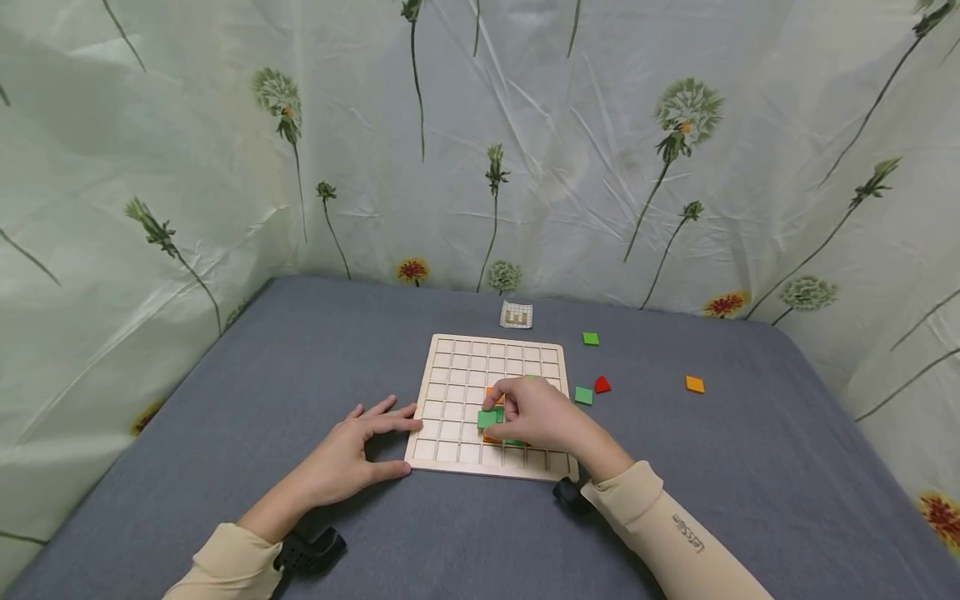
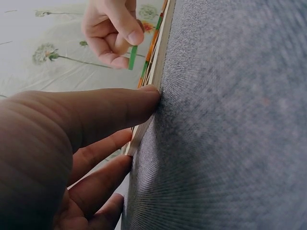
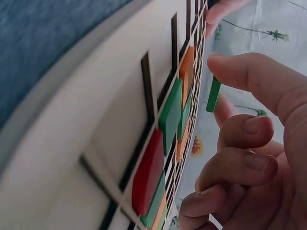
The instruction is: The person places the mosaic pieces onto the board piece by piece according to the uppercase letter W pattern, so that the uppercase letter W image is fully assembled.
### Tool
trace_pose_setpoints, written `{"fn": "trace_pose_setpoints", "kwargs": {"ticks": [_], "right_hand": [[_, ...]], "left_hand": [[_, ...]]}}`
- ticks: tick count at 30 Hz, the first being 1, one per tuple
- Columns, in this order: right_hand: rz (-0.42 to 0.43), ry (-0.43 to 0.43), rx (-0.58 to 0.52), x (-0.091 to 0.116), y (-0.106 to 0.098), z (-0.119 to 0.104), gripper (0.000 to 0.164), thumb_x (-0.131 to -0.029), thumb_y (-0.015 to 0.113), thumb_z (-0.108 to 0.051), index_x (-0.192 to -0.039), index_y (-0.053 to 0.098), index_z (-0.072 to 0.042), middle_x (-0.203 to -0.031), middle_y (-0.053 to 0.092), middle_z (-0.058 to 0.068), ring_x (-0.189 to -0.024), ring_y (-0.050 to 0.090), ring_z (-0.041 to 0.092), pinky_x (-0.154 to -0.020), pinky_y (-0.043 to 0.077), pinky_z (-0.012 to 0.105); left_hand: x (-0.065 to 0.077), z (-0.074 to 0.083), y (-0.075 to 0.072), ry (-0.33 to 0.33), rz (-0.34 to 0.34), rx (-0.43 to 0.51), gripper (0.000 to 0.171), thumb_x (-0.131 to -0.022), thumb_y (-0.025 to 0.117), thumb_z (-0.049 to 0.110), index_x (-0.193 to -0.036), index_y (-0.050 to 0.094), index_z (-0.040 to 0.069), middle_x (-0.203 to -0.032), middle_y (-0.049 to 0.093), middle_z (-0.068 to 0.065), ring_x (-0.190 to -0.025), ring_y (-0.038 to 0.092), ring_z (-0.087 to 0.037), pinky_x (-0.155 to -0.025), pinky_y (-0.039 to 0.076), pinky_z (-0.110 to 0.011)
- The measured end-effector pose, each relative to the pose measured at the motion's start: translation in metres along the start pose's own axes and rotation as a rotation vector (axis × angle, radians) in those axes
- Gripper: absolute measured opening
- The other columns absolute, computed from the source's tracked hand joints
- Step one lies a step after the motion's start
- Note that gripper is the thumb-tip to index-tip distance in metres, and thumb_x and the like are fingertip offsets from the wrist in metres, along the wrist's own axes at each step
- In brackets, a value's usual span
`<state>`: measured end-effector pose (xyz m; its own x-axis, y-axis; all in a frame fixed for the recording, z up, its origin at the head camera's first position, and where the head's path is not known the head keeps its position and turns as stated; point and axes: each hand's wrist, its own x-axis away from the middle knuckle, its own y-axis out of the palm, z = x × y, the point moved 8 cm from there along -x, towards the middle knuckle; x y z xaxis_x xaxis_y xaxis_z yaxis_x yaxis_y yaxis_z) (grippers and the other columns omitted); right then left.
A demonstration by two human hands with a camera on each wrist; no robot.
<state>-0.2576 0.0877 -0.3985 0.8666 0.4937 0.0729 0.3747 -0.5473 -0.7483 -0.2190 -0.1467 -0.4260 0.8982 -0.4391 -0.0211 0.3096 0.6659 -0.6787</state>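
My right hand [image 1: 538,414] pinches a thin green square tile [image 1: 487,420] between thumb and fingertip, above the wooden grid board [image 1: 450,389]. The right wrist view shows this held tile [image 3: 213,96] edge-on, apart from the board. Under the hand, a red tile [image 3: 147,175], a green tile [image 3: 171,115] and an orange tile [image 3: 187,72] sit in the grid with several others, partly hidden in the head view. My left hand [image 1: 347,457] lies at the board's left edge, its fingers spread and fairly straight, thumb [image 2: 146,98] and fingertips touching the rim.
Right of the board lie two loose green tiles [image 1: 583,396] [image 1: 591,339], a red piece [image 1: 602,384] and an orange tile [image 1: 694,384]. A small printed card [image 1: 516,315] is behind the board. A flower-patterned curtain [image 1: 570,167] borders the grey cloth-covered table [image 1: 330,350].
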Motion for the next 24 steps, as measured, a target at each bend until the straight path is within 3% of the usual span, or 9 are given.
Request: {"fn": "trace_pose_setpoints", "kwargs": {"ticks": [11, 24], "right_hand": [[-0.036, -0.004, -0.017, -0.007, 0.015, -0.007, 0.022, -0.085, 0.086, -0.017, -0.104, 0.075, -0.013, -0.061, 0.049, -0.008, -0.055, 0.043, 0.005, -0.055, 0.038, 0.020], [-0.074, 0.019, -0.016, -0.011, 0.021, -0.006, 0.021, -0.086, 0.089, -0.019, -0.101, 0.074, -0.017, -0.061, 0.051, -0.007, -0.054, 0.044, 0.007, -0.054, 0.037, 0.021]], "left_hand": [[0.000, 0.000, 0.000, 0.011, -0.004, 0.003, 0.052, -0.088, 0.090, 0.030, -0.138, 0.074, 0.025, -0.162, 0.056, -0.006, -0.163, 0.031, -0.044, -0.129, 0.008, -0.076], [0.000, 0.000, -0.001, 0.007, -0.006, 0.001, 0.052, -0.089, 0.089, 0.031, -0.138, 0.074, 0.025, -0.163, 0.056, -0.007, -0.163, 0.031, -0.044, -0.129, 0.008, -0.076]]}}
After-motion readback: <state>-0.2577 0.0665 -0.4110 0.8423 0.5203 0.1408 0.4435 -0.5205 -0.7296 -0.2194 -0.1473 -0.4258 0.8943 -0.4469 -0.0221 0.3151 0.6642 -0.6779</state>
